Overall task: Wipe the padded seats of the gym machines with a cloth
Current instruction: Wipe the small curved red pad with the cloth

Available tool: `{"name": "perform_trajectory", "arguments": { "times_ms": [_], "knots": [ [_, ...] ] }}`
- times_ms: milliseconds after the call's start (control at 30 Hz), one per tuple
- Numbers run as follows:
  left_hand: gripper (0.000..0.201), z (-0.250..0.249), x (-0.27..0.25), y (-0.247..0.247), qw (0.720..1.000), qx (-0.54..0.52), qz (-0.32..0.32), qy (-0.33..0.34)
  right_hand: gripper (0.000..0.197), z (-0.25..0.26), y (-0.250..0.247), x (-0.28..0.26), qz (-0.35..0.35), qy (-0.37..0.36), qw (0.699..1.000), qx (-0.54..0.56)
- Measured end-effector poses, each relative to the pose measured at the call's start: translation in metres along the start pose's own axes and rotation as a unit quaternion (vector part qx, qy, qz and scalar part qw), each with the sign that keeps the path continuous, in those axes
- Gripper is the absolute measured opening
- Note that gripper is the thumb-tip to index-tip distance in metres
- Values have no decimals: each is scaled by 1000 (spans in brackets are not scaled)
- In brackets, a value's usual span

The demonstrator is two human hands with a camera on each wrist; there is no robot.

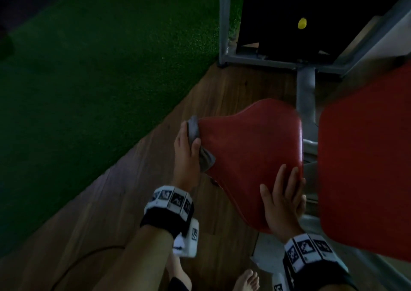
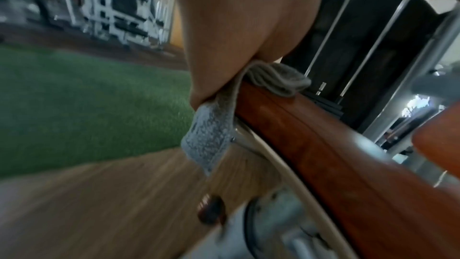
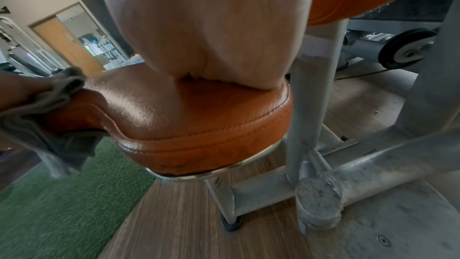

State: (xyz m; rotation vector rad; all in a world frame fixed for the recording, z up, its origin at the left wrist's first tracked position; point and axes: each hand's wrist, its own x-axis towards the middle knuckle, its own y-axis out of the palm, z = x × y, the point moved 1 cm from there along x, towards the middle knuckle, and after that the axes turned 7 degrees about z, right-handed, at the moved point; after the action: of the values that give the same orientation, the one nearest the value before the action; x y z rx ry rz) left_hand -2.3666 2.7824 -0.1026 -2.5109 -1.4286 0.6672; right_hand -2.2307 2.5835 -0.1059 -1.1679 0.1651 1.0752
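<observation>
Two hands work the seat [image 1: 251, 157]: your left hand [image 1: 185, 155] clamps the cloth [image 1: 193, 129] around its narrow left end, your right hand [image 1: 282, 201] rests flat, fingers straight, on the near right edge. Soft, limp cloth bunches easily; slick padding yields, so press firmly.
</observation>
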Motion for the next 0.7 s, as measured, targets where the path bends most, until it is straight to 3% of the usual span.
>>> {"name": "perform_trajectory", "arguments": {
  "times_ms": [267,433,500,600,700],
  "knots": [
    [82,-6,-45,47,993,-86,-72,-49,73,-2,1,2,-13,-6,1000,4],
    [85,-7,-68,79,992,-97,-66,-41,77,-14,-4,1,-9,-59,998,12],
    [86,-4,-67,75,992,-105,-60,-41,69,-19,-11,-6,-29,-90,995,45],
    [83,-4,-59,64,992,-90,-84,-31,61,-30,-18,-19,-66,-62,993,72],
    [81,-6,-59,68,989,-97,-106,-31,61,-39,-18,-27,-46,-45,995,81]
  ]
}}
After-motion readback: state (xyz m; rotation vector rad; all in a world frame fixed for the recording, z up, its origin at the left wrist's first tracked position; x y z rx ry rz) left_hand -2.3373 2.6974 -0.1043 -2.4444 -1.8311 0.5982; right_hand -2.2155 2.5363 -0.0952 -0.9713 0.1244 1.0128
